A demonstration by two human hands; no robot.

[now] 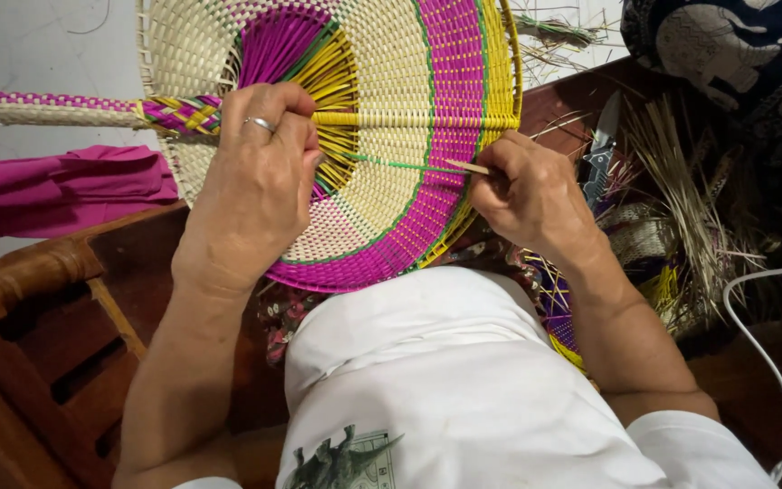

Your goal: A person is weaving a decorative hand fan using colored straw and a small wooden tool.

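A round woven fan (391, 190) in cream, magenta, yellow and green lies across my lap, its woven handle (65, 109) pointing left. My left hand (260, 177), a ring on one finger, presses down on the fan's middle where the yellow and purple ribs meet. My right hand (531, 195) grips the fan's right rim and pinches a thin wooden stick (468, 167). A green strand (400, 164) runs from the stick's tip across the weave toward my left fingers.
A folding knife (601, 149) lies right of the fan beside a heap of dry straw strips (694, 208). Magenta cloth (56, 186) sits at left over a wooden frame (29, 317). A white cable (762, 353) loops at right. Patterned dark fabric (726, 45) fills the upper right.
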